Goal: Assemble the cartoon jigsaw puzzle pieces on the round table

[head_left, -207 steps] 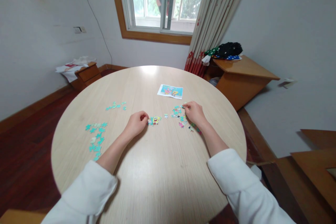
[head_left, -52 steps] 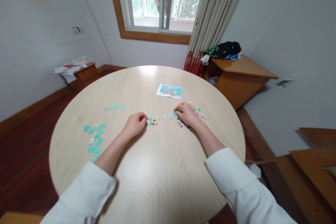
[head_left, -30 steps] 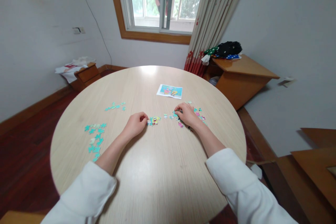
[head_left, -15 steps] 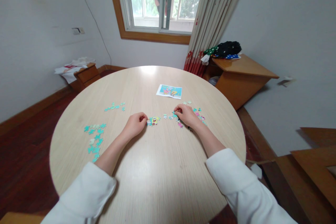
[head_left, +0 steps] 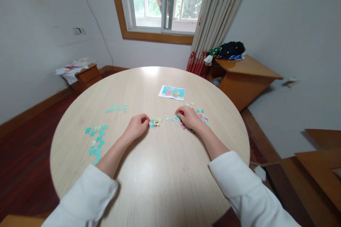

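A room with pale walls has a window [head_left: 149,0] at the back, and a round wooden table [head_left: 165,177] fills the middle. A flowered curtain [head_left: 213,21] hangs beside the window. The wooden cabinet [head_left: 245,85] at right carries bundled clothes [head_left: 230,49]; its open compartment holds a greyish object, too unclear to name. The smaller cabinet [head_left: 90,74] at left bears white papers or cloths [head_left: 73,65].

The person's left hand [head_left: 137,126] rests on the table, fingers curled together at the joined puzzle section's left edge. The right hand [head_left: 190,117] bends over mixed puzzle pieces [head_left: 205,119], fingertips close together; whether either hand's fingers clamp a piece cannot be told.

Teal puzzle pieces [head_left: 97,152] lie loose at left, in two groups. A printed picture sheet [head_left: 172,93] lies beyond the hands. The joined puzzle section [head_left: 157,122], with a yellow character, sits between them; just right of it lies a small pale piece [head_left: 167,117].
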A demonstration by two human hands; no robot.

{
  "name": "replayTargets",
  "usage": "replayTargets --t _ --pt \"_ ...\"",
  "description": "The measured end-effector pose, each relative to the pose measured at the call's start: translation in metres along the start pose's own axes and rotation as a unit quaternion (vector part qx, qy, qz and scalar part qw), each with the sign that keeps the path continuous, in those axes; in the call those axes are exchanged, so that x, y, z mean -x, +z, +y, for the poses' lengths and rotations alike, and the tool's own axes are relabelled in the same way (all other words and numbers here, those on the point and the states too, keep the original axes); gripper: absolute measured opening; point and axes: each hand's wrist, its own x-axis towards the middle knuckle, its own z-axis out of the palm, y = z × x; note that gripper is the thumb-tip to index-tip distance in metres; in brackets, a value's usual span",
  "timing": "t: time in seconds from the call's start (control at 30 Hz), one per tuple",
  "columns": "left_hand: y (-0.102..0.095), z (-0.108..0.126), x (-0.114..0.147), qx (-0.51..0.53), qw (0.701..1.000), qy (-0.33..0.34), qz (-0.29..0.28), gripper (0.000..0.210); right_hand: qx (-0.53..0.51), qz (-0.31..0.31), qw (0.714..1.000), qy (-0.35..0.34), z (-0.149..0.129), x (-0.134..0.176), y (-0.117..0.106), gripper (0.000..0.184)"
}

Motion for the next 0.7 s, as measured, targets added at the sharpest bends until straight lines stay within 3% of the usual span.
replayTargets --t 0.47,0.7 --pt "0.000 -0.001 -0.001 -0.005 1.000 -0.001 -0.001 0.020 -0.060 0.079 0.995 -0.008 -0.011 0.004 -0.003 0.015" --pt "0.000 0.002 0.000 -0.003 1.000 -0.005 0.004 0.020 -0.216 0.069 0.974 -0.008 -0.042 0.013 0.003 0.009"
